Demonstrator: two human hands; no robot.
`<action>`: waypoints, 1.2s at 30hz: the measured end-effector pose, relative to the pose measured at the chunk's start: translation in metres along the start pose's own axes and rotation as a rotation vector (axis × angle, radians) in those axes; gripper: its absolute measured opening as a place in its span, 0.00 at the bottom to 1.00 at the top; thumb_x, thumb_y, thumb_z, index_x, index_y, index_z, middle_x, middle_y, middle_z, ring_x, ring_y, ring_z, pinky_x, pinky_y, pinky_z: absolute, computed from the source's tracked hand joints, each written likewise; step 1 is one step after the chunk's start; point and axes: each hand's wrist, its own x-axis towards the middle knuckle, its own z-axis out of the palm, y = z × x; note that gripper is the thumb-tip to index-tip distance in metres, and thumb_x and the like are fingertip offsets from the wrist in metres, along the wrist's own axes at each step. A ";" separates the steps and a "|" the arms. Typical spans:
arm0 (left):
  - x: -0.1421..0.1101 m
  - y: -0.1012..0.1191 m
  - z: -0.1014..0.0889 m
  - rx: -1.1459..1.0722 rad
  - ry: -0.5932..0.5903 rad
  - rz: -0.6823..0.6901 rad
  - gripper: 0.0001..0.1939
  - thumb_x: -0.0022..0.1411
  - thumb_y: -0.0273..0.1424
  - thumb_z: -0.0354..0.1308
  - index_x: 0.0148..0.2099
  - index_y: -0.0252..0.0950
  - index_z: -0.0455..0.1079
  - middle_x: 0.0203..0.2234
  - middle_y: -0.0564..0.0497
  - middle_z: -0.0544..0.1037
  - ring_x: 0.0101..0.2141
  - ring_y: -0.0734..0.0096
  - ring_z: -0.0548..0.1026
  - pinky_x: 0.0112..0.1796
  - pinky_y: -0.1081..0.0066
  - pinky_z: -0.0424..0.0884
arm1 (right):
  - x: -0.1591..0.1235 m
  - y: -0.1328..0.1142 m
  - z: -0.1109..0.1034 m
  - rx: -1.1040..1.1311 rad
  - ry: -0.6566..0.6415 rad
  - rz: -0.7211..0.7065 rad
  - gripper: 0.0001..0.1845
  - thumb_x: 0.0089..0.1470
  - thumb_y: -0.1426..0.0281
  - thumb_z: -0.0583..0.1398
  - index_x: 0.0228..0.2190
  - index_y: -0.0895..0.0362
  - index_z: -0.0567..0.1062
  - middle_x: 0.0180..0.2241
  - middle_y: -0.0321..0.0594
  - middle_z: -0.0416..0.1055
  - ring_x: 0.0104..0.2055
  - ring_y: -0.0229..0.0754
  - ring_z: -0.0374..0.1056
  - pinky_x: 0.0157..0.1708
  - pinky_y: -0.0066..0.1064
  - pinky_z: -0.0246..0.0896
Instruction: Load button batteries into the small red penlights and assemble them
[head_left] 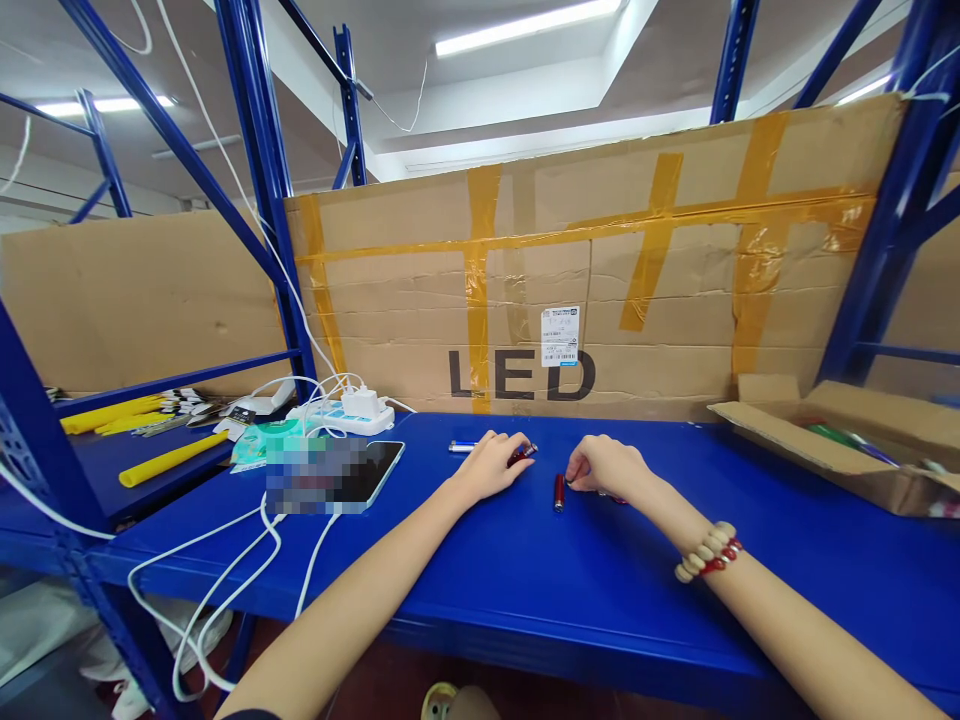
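My left hand (495,463) rests on the blue shelf top (525,580), fingers curled over a small dark red pen-shaped piece (523,456) whose tip sticks out to the right. My right hand (606,465) lies a little to the right, fingers bent down onto the surface, with a short red cylinder (559,492) lying just at its fingertips and another small red part partly hidden under the palm. A beaded bracelet (707,551) sits on my right wrist. A blue and silver pen (463,446) lies left of my left hand.
A tablet (341,476) with white cables lies at the left, behind it a power strip with a charger (352,412). A taped cardboard sheet marked LED (585,300) stands along the back. An open cardboard box (840,440) sits at the right. Yellow tubes (169,460) lie on the left shelf.
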 end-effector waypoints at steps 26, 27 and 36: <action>-0.001 0.009 -0.006 -0.040 0.012 -0.084 0.11 0.65 0.34 0.42 0.48 0.37 0.56 0.37 0.52 0.71 0.36 0.69 0.67 0.42 0.68 0.60 | 0.009 0.005 0.006 0.061 -0.068 0.043 0.11 0.48 0.61 0.59 0.33 0.52 0.77 0.32 0.35 0.72 0.34 0.38 0.67 0.33 0.29 0.56; -0.001 0.009 -0.006 -0.043 0.013 -0.086 0.11 0.65 0.34 0.43 0.48 0.37 0.56 0.37 0.52 0.71 0.36 0.69 0.67 0.42 0.68 0.60 | 0.009 0.005 0.006 0.066 -0.069 0.041 0.11 0.48 0.61 0.59 0.33 0.51 0.76 0.32 0.35 0.72 0.34 0.38 0.67 0.34 0.29 0.56; 0.001 0.007 -0.004 -0.058 0.012 -0.057 0.11 0.63 0.34 0.45 0.47 0.37 0.57 0.34 0.54 0.71 0.34 0.72 0.68 0.41 0.68 0.59 | 0.013 0.006 0.014 0.109 -0.029 0.064 0.11 0.48 0.62 0.59 0.33 0.51 0.77 0.35 0.36 0.72 0.36 0.39 0.67 0.32 0.29 0.55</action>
